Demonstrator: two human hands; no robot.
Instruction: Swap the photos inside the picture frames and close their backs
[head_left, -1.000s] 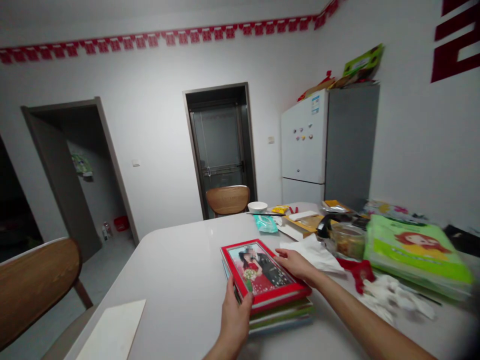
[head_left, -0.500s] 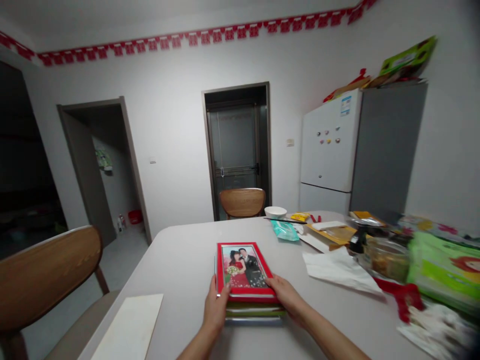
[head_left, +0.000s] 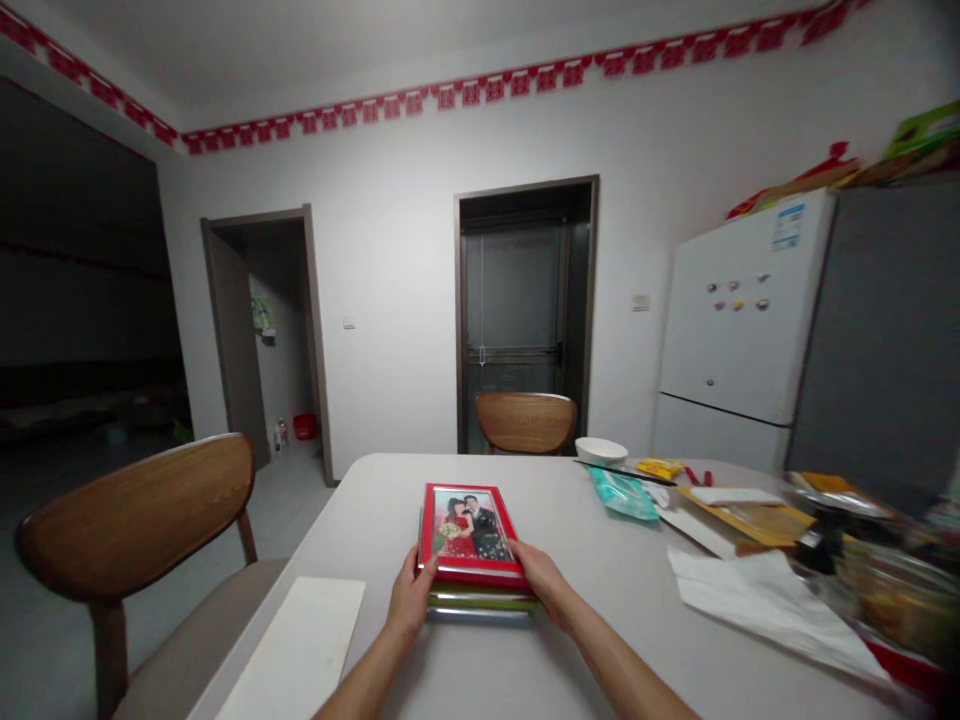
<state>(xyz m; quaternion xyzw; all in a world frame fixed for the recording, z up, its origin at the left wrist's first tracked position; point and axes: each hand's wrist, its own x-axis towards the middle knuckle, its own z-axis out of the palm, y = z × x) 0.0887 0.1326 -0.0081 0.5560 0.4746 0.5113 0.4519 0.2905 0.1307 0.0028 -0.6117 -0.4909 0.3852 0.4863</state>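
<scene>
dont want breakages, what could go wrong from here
The red frame sits on a stack, held by the left hand and right hand at its sides; uneven pressure could make them slide apart. The white bowl stands near the far edge of the table, so a knock might tip it off.

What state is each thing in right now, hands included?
Red photo frame: face up, atop a stack
Left hand: closed on the frame's left side
Right hand: closed on the frame's right side
Refrigerator: visible doors shut
Gray door at left: swung open
Glass-paneled door: looks shut
White bowl: upright
Teal packet: lying down, seal unclear
Clear container: brownish contents, lid unclear
White paper sheet: creased
</scene>
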